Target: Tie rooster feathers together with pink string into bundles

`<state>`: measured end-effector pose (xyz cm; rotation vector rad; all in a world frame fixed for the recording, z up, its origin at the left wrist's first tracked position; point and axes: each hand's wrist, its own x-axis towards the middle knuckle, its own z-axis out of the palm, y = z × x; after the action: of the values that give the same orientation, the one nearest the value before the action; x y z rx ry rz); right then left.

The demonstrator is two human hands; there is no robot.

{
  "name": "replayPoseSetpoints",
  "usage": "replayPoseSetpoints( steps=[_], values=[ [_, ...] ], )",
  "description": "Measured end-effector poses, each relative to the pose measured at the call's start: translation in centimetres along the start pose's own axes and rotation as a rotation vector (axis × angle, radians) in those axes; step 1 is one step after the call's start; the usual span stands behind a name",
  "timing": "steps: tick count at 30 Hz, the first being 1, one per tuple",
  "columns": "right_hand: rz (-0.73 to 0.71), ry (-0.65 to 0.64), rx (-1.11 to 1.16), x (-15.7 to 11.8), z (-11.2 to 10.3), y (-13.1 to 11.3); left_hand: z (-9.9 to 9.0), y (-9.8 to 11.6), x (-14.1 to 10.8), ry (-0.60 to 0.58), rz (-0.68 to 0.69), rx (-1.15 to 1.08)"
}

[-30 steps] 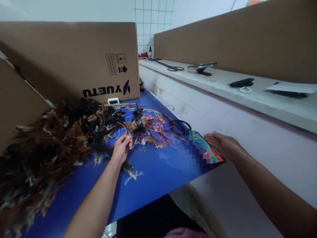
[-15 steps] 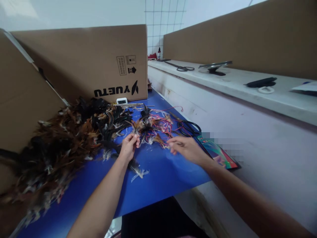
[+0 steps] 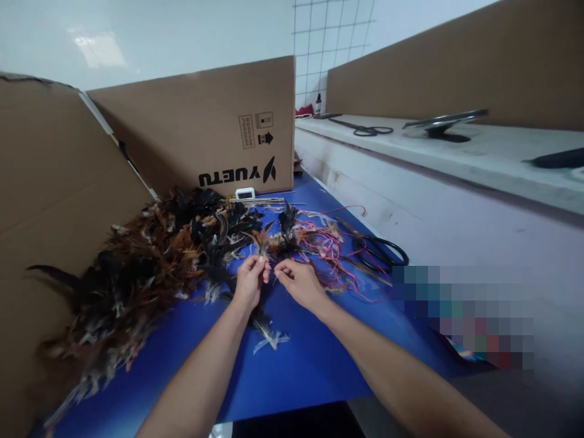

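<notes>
My left hand (image 3: 250,285) is closed in a pinch on the base of a small brown feather bunch (image 3: 261,238), whose tips fan upward. Close by on its right, my right hand (image 3: 302,286) has thumb and forefinger pressed together; a thin pale strand seems to show at the fingertips, too fine to name. Beyond both hands lies a dark feather tuft (image 3: 287,219). Pink string (image 3: 331,243) is tangled to the right. On the blue table (image 3: 301,359), below my left hand, rests a dark feather with a pale frayed end (image 3: 272,339).
A large heap of brown and black feathers (image 3: 150,261) covers the left side, against cardboard (image 3: 182,128). Black-handled scissors (image 3: 385,250) lie at right, near a blurred-out screen. A small white device (image 3: 245,193) and thin sticks sit behind. Scissors (image 3: 367,130) lie on the ledge.
My right hand has moved left, from beside the pink string to just beside my left hand. The left hand keeps its pinch on the feathers. The view has turned slightly left.
</notes>
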<state>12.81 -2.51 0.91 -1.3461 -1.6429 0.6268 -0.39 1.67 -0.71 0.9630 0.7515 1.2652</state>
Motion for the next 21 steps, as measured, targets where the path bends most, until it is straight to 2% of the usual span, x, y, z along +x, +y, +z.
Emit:
replayPoseSetpoints(
  steps=[5,11,15,21],
  values=[
    [0.097,0.016,0.14,0.2,0.1,2.0,0.2,-0.2,-0.3,-0.047,0.002,0.12],
    [0.118,-0.057,0.304,0.6,0.1,2.3,0.2,-0.5,-0.6,-0.124,0.002,0.283],
    [0.118,-0.015,0.274,0.6,0.3,2.3,0.5,-0.4,-0.9,-0.163,0.001,0.387],
    [0.081,0.074,0.2,0.8,0.2,1.9,0.4,-0.4,-0.8,-0.188,0.009,0.418]
  ],
)
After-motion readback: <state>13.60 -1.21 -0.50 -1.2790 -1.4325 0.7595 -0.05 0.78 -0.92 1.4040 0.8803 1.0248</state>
